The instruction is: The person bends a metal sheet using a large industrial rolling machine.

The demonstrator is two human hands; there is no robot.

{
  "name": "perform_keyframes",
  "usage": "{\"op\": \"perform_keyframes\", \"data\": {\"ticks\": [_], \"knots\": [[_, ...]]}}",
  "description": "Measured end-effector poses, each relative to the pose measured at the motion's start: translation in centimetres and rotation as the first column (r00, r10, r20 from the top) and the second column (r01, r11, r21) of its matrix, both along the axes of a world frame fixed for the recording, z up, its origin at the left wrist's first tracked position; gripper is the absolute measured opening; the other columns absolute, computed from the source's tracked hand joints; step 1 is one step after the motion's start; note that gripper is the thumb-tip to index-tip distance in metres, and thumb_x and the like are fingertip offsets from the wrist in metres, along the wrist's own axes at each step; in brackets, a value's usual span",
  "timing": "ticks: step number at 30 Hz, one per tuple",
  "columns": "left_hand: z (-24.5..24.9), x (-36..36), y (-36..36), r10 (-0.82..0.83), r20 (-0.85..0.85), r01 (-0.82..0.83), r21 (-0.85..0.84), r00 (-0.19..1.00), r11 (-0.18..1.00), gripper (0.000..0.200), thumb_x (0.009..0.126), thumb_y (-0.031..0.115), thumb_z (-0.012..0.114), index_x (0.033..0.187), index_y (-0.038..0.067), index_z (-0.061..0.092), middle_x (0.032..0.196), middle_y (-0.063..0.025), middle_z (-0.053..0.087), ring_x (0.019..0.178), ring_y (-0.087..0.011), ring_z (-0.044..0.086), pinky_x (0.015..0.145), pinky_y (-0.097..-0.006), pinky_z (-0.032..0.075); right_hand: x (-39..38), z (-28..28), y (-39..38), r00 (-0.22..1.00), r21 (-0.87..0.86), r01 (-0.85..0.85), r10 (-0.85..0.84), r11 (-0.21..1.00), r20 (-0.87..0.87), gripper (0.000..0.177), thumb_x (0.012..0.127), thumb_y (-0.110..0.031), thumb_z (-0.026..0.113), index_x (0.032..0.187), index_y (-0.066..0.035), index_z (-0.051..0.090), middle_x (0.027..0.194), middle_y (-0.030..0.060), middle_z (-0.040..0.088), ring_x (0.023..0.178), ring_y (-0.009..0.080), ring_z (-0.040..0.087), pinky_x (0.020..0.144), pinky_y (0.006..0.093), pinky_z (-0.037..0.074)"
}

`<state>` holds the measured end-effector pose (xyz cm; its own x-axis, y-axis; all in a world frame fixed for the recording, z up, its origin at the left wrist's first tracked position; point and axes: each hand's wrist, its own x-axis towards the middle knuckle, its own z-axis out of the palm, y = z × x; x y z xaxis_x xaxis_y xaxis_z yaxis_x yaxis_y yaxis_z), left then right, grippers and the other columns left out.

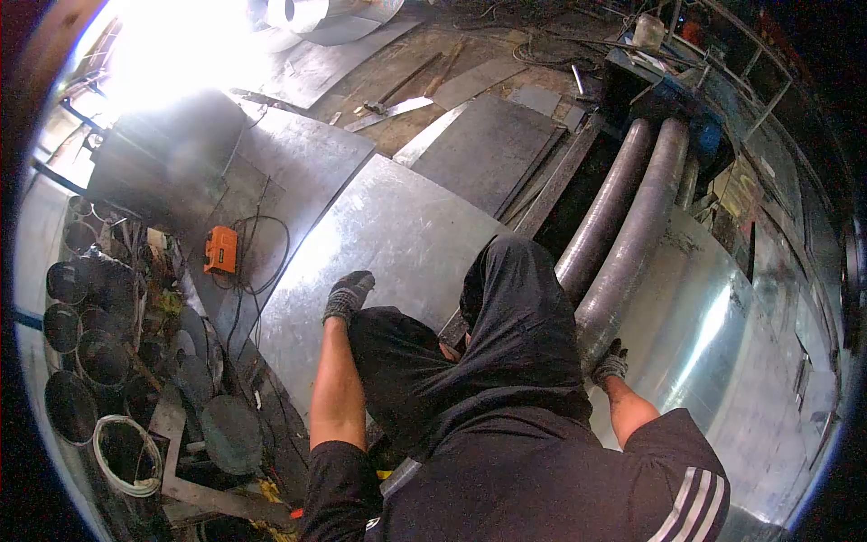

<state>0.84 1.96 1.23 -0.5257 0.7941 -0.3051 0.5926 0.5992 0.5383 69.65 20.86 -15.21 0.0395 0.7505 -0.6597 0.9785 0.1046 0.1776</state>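
Note:
My left hand (349, 294), in a dark grey knitted glove, hangs above the flat shiny metal sheet (388, 217) beside my bent knee. Its fingers are curled in, with nothing showing in them. On the other side, my gloved right hand (611, 364) is open, its fingers stretched out at the surface of a bent metal sheet (673, 316), right beside the near roller (637, 226). A second long steel roller (607, 199) runs parallel to it. The flat sheet lies on the left of the rollers and the curved one on their right.
Several dark pipe ends (101, 357) and a white cable coil (126, 456) crowd the left. An orange box (220, 250) with black cables lies on metal sheeting. Farther off are a dark plate (483, 149), the blue machine end (704, 131) and very bright light at upper left.

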Motion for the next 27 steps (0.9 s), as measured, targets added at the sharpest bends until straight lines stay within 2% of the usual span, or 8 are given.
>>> {"op": "perform_keyframes", "data": {"ticks": [3,4,6,7,9,12,25,27], "knots": [[2.1,1.2,0.4,0.002,-0.017,-0.003,-0.042,1.000,0.999,0.048,0.095,0.044,0.053,0.127,0.010,0.067,0.133,-0.0136,0.064,0.126,-0.0307,0.058,0.107,-0.0394,0.044,-1.1,2.7,-0.3,0.988,-0.005,0.107,-0.107,0.994,-0.111,0.114,0.080,-0.053,0.065,0.161,-0.010,-0.003,0.168,0.0172,0.002,0.153,0.0399,0.003,0.125,0.0434,0.007],[2.8,1.6,0.5,0.002,-0.026,-0.003,-0.065,1.000,0.998,0.048,0.095,0.044,0.053,0.127,0.010,0.067,0.133,-0.0136,0.064,0.126,-0.0308,0.058,0.107,-0.0395,0.044,1.7,-2.6,-0.3,0.988,-0.005,0.107,-0.106,0.994,-0.111,0.114,0.080,-0.053,0.065,0.161,-0.010,-0.003,0.168,0.0172,0.002,0.153,0.0399,0.003,0.125,0.0434,0.007],[2.5,1.3,0.6,-0.041,-0.056,0.037,-0.069,0.998,0.997,0.049,0.095,0.044,0.053,0.127,0.010,0.066,0.133,-0.0135,0.063,0.126,-0.0307,0.058,0.107,-0.0396,0.044,5.5,-12.4,0.5,0.642,-0.066,0.448,-0.372,0.892,-0.670,0.113,0.079,-0.053,0.065,0.161,-0.011,-0.002,0.168,0.0177,0.001,0.154,0.0395,0.002,0.125,0.0429,0.007],[2.1,1.0,0.5,-0.084,-0.087,0.078,-0.074,0.993,0.994,0.049,0.096,0.044,0.053,0.128,0.010,0.066,0.134,-0.0135,0.063,0.126,-0.0307,0.058,0.107,-0.0396,0.044,4.2,-8.6,0.2,0.642,-0.066,0.448,-0.372,0.892,-0.670,0.113,0.079,-0.053,0.065,0.161,-0.011,-0.002,0.168,0.0177,0.001,0.154,0.0395,0.002,0.125,0.0429,0.007],[1.6,0.7,0.4,-0.069,-0.076,0.063,-0.068,0.995,0.996,0.049,0.096,0.044,0.053,0.128,0.010,0.066,0.134,-0.0138,0.063,0.126,-0.0309,0.058,0.107,-0.0396,0.044,0.3,-0.4,-0.1,1.000,-0.024,0.001,-0.002,1.000,-0.022,0.106,0.084,-0.054,0.059,0.161,-0.012,0.001,0.168,0.0177,0.000,0.154,0.0394,0.000,0.125,0.0464,0.006],[1.3,0.6,0.1,-0.025,-0.018,0.024,-0.044,1.000,0.999,0.049,0.096,0.044,0.053,0.128,0.010,0.066,0.134,-0.0144,0.063,0.127,-0.0310,0.057,0.107,-0.0394,0.043,0.6,-1.7,-0.1,0.996,-0.027,-0.085,0.085,0.996,0.030,0.097,0.088,-0.056,0.051,0.161,-0.013,0.004,0.168,0.0182,0.001,0.154,0.0381,-0.001,0.124,0.0511,0.005],[3.0,1.9,0.5,0.010,-0.047,-0.013,-0.056,0.999,0.998,0.048,0.096,0.042,0.053,0.126,0.008,0.067,0.133,-0.0158,0.063,0.126,-0.0318,0.058,0.107,-0.0391,0.044,-0.6,1.4,-0.2,0.981,0.001,-0.183,0.183,0.983,0.062,0.092,0.090,-0.056,0.050,0.161,-0.012,0.012,0.167,0.0176,0.005,0.154,0.0368,0.003,0.124,0.0488,0.007],[2.2,1.3,0.3,-0.020,-0.040,0.019,-0.036,0.999,0.999,0.047,0.096,0.041,0.053,0.125,0.007,0.068,0.131,-0.0159,0.064,0.125,-0.0321,0.058,0.106,-0.0393,0.044,-0.9,2.2,0.3,0.836,-0.062,0.408,-0.400,0.911,-0.375,0.095,0.089,-0.053,0.054,0.161,-0.010,0.008,0.167,0.0171,0.006,0.154,0.0378,0.006,0.125,0.0439,0.008]]}}
